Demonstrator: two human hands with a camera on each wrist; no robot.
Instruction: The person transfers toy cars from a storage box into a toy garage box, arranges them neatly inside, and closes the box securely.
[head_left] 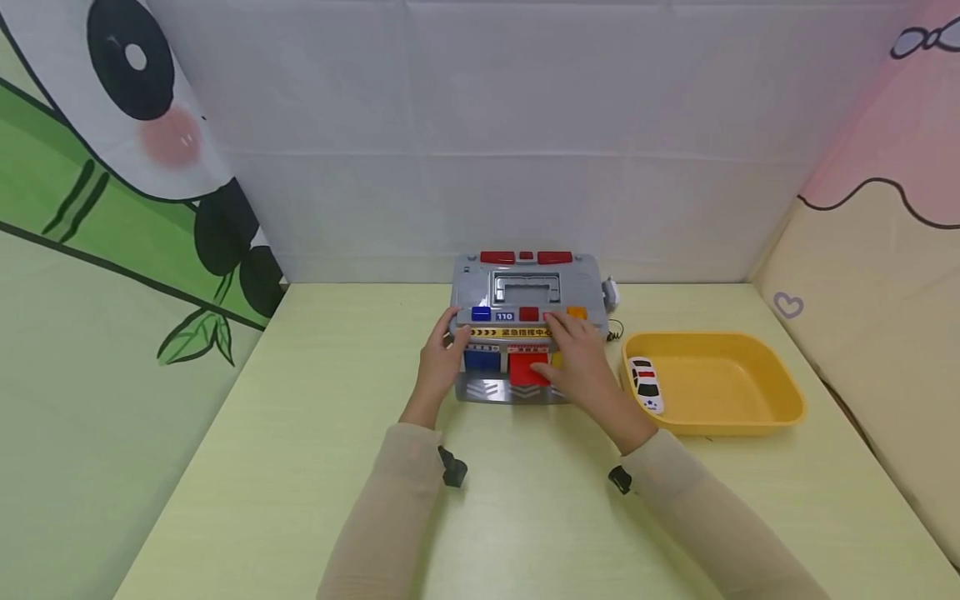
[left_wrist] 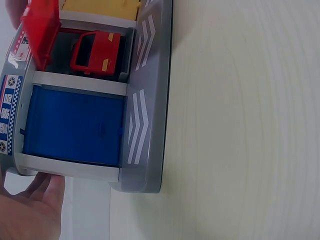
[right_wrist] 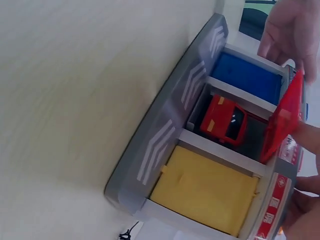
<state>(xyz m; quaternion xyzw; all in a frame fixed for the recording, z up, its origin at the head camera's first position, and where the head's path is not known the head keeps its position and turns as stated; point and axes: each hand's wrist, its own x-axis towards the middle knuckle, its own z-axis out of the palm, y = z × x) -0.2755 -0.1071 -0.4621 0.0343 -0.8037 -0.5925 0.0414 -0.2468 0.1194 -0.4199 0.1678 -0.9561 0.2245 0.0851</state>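
Note:
A grey toy garage (head_left: 474,287) stands near the back edge of the table. Its blue door (left_wrist: 75,125) and yellow door (right_wrist: 205,187) are down. The red door (right_wrist: 285,117) between them is swung up, and a red toy car (right_wrist: 223,120) sits in the bay behind it. At the garage's left front corner, my left hand (head_left: 438,367) holds the end, thumb toward the front. My right hand (head_left: 585,362) rests its fingers on the top near the buttons, while its thumb touches the raised red door from outside.
To the right is a yellow tray (head_left: 720,337), with a white toy police car (head_left: 646,385) inside at its left end. A white piece (head_left: 611,293) with a coiled black cord is at the garage's right side. A pale wall cloth (head_left: 525,192) hangs directly behind.

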